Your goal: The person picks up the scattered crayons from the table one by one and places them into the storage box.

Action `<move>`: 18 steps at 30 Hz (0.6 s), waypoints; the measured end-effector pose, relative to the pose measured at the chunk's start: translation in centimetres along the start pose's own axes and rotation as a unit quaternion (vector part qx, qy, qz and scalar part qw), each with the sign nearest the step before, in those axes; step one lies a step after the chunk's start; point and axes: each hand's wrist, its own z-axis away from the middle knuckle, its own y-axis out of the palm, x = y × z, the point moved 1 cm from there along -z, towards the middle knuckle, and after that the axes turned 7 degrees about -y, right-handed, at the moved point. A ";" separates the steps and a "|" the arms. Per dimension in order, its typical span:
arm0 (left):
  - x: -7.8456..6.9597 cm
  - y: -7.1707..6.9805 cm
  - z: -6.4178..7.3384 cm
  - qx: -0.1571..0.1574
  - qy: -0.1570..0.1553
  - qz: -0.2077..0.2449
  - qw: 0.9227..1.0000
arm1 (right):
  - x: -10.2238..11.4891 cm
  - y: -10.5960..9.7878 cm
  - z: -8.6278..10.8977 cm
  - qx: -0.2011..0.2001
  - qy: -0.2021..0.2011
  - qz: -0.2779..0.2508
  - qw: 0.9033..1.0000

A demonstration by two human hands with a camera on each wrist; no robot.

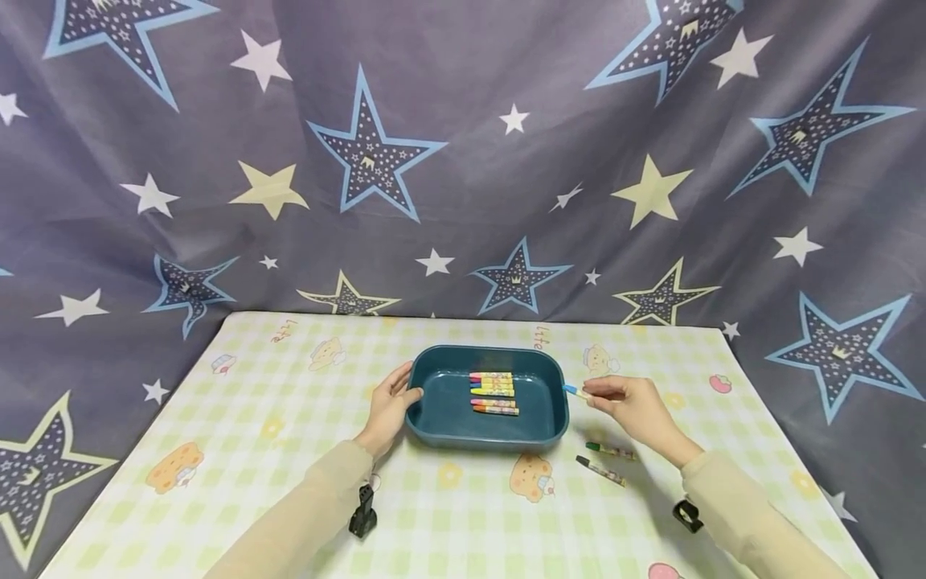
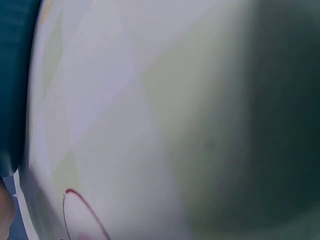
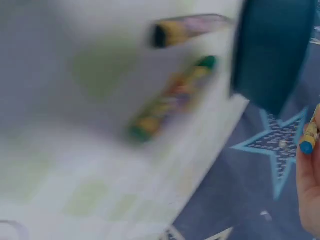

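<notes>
A dark teal rectangular tray (image 1: 441,414) stands on the table; my left hand (image 1: 389,412) grips its left end, thumb over the rim. Inside lie several crayons (image 1: 493,392) side by side, with pink, blue, yellow and orange tips. Just outside the tray's right end, my right hand (image 1: 640,408) pinches a blue crayon (image 1: 576,392), whose tip points at the rim. That blue crayon (image 3: 308,141) also shows at the right edge of the right wrist view. Below the right hand, a green crayon (image 1: 610,450) and a black crayon (image 1: 602,471) lie on the cloth.
A green-and-white checked tablecloth (image 1: 239,402) with printed bears covers the table. Behind and around it hangs a dark grey curtain (image 1: 463,201) with stars. A black wrist device (image 1: 364,515) sits under the left sleeve, another (image 1: 687,515) by the right.
</notes>
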 end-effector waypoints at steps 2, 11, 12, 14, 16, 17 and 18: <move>0.1 0.0 0.0 -0.005 -0.004 0.000 1.000 | 0.8 0.1 -0.7 -0.001 0.001 -0.019 1.000; 0.1 0.1 0.0 -0.007 0.003 0.001 1.000 | 2.9 3.9 -3.8 0.039 -0.013 -0.055 0.998; 0.1 0.0 0.0 -0.009 0.001 0.004 1.000 | 2.9 4.5 -4.1 0.045 -0.016 -0.056 0.997; 0.2 0.0 0.0 -0.010 -0.001 0.007 1.000 | 2.9 5.8 -4.8 0.057 -0.015 -0.060 0.996; 0.2 -0.1 0.0 -0.008 0.000 0.009 1.000 | 2.9 7.0 -5.5 0.070 -0.015 -0.062 0.996; 0.2 -0.1 0.0 -0.009 -0.001 0.011 1.000 | 2.9 7.5 -5.8 0.076 -0.010 -0.062 0.995; 0.2 -0.1 0.0 -0.008 -0.001 0.013 1.000 | 2.9 8.1 -6.1 0.081 -0.006 -0.063 0.995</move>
